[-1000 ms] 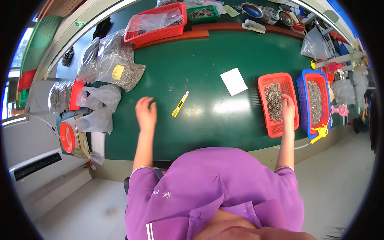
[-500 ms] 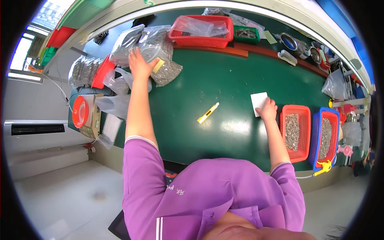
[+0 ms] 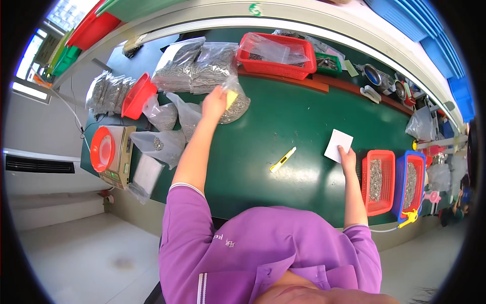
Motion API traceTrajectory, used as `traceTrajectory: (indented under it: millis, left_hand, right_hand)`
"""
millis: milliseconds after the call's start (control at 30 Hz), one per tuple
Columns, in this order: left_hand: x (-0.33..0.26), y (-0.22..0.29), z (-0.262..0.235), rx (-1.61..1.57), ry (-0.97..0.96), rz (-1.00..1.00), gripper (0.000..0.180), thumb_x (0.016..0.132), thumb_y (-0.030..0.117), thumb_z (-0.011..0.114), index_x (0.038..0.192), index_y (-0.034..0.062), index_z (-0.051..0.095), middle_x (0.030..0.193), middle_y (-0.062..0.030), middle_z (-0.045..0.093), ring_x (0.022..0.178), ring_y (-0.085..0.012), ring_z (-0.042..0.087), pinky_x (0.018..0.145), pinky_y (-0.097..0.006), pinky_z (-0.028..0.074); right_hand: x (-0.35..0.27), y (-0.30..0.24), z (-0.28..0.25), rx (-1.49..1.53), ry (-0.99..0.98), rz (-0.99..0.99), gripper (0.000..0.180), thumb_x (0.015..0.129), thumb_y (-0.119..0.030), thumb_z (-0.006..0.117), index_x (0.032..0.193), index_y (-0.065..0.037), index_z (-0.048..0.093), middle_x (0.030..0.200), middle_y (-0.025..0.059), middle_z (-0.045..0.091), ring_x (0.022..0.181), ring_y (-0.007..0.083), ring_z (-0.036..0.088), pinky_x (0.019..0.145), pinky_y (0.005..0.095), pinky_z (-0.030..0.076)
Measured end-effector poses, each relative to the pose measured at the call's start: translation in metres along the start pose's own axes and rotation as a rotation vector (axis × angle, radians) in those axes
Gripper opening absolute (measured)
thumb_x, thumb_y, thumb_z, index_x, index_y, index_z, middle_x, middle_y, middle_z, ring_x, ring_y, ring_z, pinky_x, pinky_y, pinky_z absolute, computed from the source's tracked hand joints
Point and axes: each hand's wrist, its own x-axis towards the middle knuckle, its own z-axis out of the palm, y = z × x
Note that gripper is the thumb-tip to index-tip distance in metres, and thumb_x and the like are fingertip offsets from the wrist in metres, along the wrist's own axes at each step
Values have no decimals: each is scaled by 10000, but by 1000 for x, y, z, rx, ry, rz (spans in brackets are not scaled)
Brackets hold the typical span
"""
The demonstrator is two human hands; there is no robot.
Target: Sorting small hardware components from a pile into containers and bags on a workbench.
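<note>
My left hand (image 3: 215, 103) is closed at the gathered top of a clear plastic bag of small metal parts (image 3: 236, 112). A yellow paper slip (image 3: 231, 98) shows right beside its fingers. Between thumb and fingers, my right hand (image 3: 348, 159) pinches a white square card (image 3: 337, 144), which looks like a pad or a sheet; its thumb lies on top. On the green table (image 3: 263, 190) between my arms lies a yellow utility knife (image 3: 283, 159), touched by neither hand.
Stuffed bags of metal parts (image 3: 174, 66) stand behind my left hand. At left are opened bags (image 3: 161, 144) and a scale (image 3: 119, 157) with a red bowl. Red baskets of parts (image 3: 378, 182) sit right of my right hand. A shelf beam (image 3: 298, 23) crosses above.
My left hand was spread over the bags; it has come down and closed at one bag's top. My right hand, earlier resting at the card's edge, now grips the card, which has turned.
</note>
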Motion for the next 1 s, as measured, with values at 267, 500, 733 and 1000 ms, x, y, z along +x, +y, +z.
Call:
traceTrajectory:
  millis: [267, 500, 733, 1000]
  left_hand:
    - [-80, 40, 8, -218, -148, -17, 192, 837, 212, 555, 973, 78, 571, 858, -224, 609, 848, -406, 589, 721, -442, 467]
    - [-113, 38, 8, -387, -124, -28, 167, 826, 175, 568, 944, 57, 568, 808, -202, 615, 777, -349, 623, 671, -389, 476]
    - [-157, 54, 13, -540, -219, -99, 136, 815, 144, 588, 930, 76, 561, 711, -187, 589, 677, -351, 613, 570, -407, 451]
    - [-194, 53, 1, -548, -329, -25, 109, 834, 126, 559, 922, 63, 560, 662, -147, 564, 578, -236, 584, 547, -327, 446]
  right_hand:
    - [-20, -70, 37, 62, -168, -67, 390, 885, -246, 600, 1153, 32, 544, 1043, 98, 635, 928, 161, 592, 835, 283, 453]
    - [11, -95, 70, -106, -209, -342, 308, 896, -198, 567, 1144, -15, 565, 985, 108, 654, 879, 173, 613, 799, 292, 468]
    - [24, -188, 135, -324, -311, -977, 363, 782, 1, 538, 1112, -130, 613, 1038, 97, 614, 943, 296, 588, 821, 345, 477]
    - [49, -219, 238, -1043, -141, -1238, 435, 743, -65, 524, 1173, -130, 525, 1008, 50, 540, 908, 237, 521, 734, 373, 450]
